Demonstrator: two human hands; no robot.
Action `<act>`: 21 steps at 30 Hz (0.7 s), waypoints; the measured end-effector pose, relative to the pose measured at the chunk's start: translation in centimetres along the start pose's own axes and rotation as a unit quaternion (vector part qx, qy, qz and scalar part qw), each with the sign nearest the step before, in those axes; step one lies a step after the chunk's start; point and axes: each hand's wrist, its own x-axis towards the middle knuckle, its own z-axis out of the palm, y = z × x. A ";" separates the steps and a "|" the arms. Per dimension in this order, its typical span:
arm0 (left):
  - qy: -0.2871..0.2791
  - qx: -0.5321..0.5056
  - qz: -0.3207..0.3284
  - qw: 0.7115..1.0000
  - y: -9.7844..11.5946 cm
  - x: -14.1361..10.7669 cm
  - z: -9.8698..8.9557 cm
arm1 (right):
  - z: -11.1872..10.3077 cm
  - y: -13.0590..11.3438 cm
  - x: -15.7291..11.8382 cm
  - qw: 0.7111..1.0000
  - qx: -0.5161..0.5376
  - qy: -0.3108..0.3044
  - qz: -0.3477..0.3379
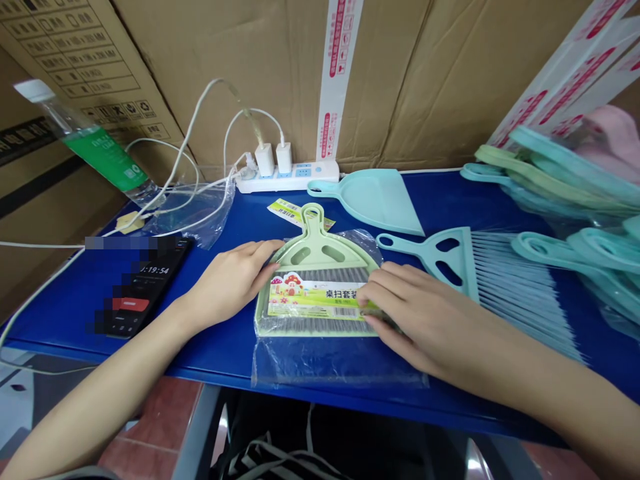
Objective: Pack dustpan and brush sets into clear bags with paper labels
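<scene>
In head view, green dustpan-and-brush set [315,272] is seen on blue table [210,347], apparently bagged already, L edge touched by bent L hand [240,280], R side by curled R hand [413,310] (pinching can't be told), w/ blue dustpan [379,200] & blue brush [470,267] left unbagged.

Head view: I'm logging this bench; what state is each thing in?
Green dustpan-and-brush set: flat, brush nested, label showing, left hand and right hand at its sides
Clear bag: extends past the set's near edge
Blue dustpan: loose, no brush in it
Blue brush: flat, bristles spread
Phone: face up, screen lit
Bottle: capped
Power strip: chargers plugged in
Pile at right: partly bagged
</scene>
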 end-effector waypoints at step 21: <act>0.000 0.009 -0.003 1.000 0.0 0.0 0.0 | -0.6 -0.3 0.2 0.998 0.059 -0.018 0.019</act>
